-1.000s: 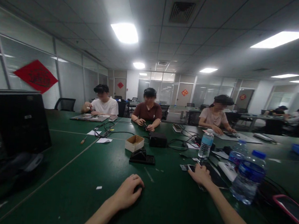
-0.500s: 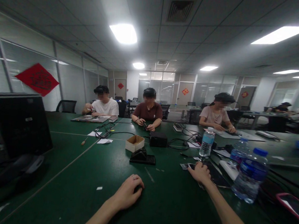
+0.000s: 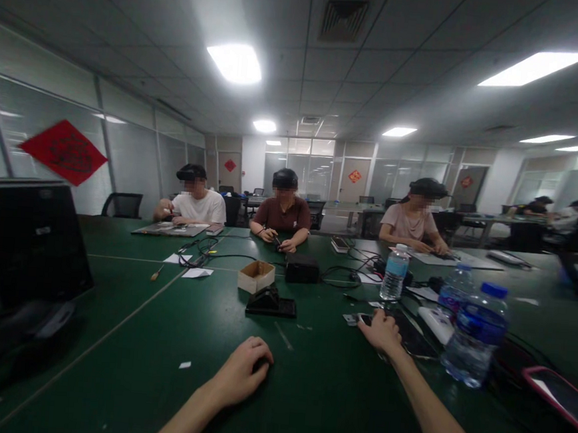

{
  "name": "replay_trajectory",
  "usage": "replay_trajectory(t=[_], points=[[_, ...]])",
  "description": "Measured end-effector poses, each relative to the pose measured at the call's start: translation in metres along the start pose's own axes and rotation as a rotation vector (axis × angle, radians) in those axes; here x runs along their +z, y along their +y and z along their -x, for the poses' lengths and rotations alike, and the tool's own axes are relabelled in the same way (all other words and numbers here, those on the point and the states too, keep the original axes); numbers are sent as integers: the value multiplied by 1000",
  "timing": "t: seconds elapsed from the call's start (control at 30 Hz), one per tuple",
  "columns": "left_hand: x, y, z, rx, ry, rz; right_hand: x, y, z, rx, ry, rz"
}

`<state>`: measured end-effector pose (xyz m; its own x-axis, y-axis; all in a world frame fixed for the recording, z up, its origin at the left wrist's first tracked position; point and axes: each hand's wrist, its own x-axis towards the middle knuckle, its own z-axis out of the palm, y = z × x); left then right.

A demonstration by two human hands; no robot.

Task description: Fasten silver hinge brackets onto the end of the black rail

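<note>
Both hands have shifted only slightly since the earlier frame. Left hand (image 3: 244, 372) rests on the green counter (image 3: 325, 393), fingers curled together; anything beneath them is hidden. Right hand (image 3: 383, 330) lies flat, fingers apart, on a dark flat device (image 3: 416, 343). Just beside it, a blue-capped water bottle (image 3: 474, 338) stands upright, nearly full. The open cardboard box (image 3: 257, 276) sits well apart; its contents cannot be seen.

Bright ceiling panels (image 3: 233, 63) glare overhead, yet the green desk (image 3: 122, 363) lies dim, darkest at its near corners. The left hand (image 3: 241, 373) casts a faint shadow. Edges bend and smear.
</note>
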<state>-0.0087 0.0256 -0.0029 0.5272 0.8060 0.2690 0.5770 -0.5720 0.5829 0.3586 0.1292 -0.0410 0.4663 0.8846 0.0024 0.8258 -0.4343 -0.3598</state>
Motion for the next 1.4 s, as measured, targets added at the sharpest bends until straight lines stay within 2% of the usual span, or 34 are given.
replay_trajectory(t=[0.4, 0.67, 0.83, 1.03, 1.2, 1.4], points=[[0, -8, -3, -16, -21, 72, -9, 2, 3, -27, -23, 49], [4, -20, -3, 15, -15, 34, -35, 12, -17, -212, -95, 50], [2, -14, -5, -5, -46, 0, -50, 17, -33, -324, -181, 95], [0, -8, -4, -7, -67, -37, -54, 18, -39, -298, -197, 142], [0, -5, -3, -9, -44, -60, -56, 13, -27, -214, -123, 136], [0, 2, -3, -19, -27, -74, -43, 6, 11, -231, -152, 94]])
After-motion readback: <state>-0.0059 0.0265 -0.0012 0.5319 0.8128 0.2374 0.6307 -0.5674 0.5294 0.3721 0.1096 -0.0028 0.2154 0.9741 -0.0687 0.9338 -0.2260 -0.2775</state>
